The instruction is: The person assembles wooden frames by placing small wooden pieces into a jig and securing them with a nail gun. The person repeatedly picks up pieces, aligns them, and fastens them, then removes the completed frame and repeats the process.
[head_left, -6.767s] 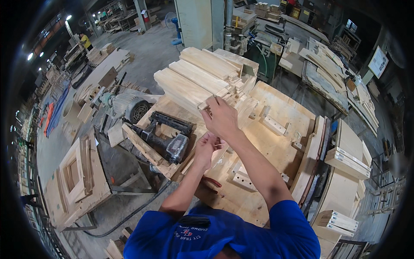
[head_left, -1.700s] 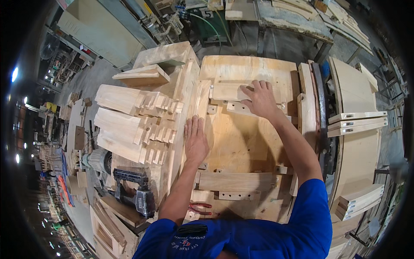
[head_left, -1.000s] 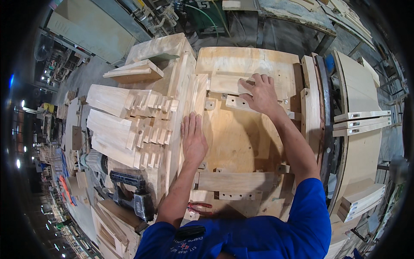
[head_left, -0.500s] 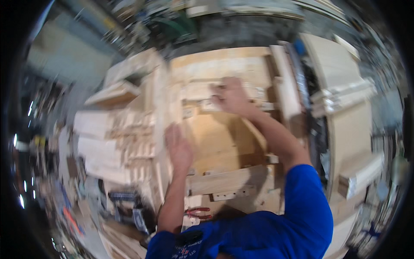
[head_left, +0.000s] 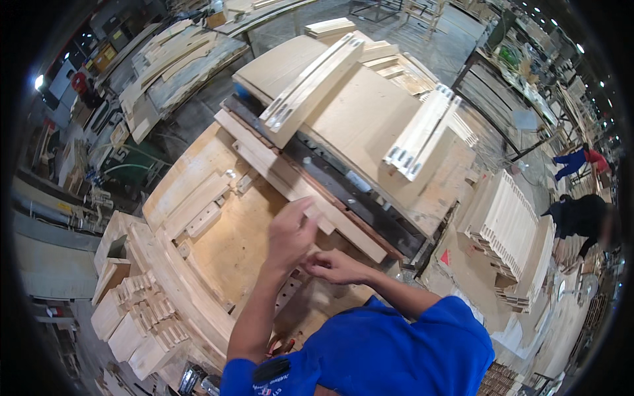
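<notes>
My left hand [head_left: 290,232] is raised over the near right part of a wooden assembly frame, beside a long pale wooden rail [head_left: 281,173]. Its fingers are loosely bent and apart, their tips slightly blurred, and nothing shows in them. Just right of its wrist, my right hand [head_left: 335,266] has its fingers curled together; whatever they may hold is hidden. Under both hands lies a yellowish wooden panel [head_left: 231,244]. A pale wooden block with holes [head_left: 203,221] sits at the panel's far left, and another drilled block [head_left: 287,292] is partly covered by my left forearm.
Red-handled pliers [head_left: 284,346] lie near my body. Cut wooden pieces [head_left: 142,317] are piled at the left. Slotted boards [head_left: 422,132] rest on a large panel [head_left: 360,109] beyond the frame. A stack of slatted parts [head_left: 508,221] stands right, with other people [head_left: 581,214] farther off.
My view has swung to the right. My right hand has come back from the far crosspiece toward my body, and my left hand has left the left side rail; they are now close together.
</notes>
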Motion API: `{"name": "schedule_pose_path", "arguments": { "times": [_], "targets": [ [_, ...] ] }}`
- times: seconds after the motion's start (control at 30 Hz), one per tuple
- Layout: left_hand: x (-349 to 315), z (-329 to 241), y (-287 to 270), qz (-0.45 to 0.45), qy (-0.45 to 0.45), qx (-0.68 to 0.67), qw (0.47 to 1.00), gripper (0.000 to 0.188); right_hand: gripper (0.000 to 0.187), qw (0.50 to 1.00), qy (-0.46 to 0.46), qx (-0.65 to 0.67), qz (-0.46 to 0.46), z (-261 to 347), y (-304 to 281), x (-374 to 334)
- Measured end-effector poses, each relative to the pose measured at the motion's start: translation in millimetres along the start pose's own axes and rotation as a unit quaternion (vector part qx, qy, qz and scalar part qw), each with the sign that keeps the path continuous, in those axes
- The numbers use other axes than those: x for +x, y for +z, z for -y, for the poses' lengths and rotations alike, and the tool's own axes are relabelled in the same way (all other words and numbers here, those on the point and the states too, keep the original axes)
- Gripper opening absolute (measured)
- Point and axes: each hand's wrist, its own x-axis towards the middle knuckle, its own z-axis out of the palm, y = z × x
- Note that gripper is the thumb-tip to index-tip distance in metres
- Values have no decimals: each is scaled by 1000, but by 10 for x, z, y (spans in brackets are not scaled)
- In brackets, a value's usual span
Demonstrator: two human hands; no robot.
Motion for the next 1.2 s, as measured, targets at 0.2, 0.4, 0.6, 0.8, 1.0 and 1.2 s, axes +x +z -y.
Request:
{"name": "schedule_pose_path", "arguments": {
  "times": [0.2,0.4,0.6,0.8,1.0,1.2],
  "targets": [
    [933,-398,1113,-13,84,-7,996,40,48,993,8,77,-86,-388,50,-1058],
    [906,-429,1113,-46,65,60,995,28,48,953,25,244,-176,-703,291,-1105],
    [-610,-184,307,-94,24,19,995,31,48,871,-105,381,-293,-206,-57,-491],
    [-1746,-158,-202,-61,23,35,997,38,62,910,-134,218,-325,175,321,-17],
    [-1517,283,-370,-108,-290,-271,912,42,100,813,-260,-395,-341,395,183,184],
    [-216,1236,-266,-162,-355,-335,858,22,85,809,-21,-514,-283,661,128,1038]
  ]
}}
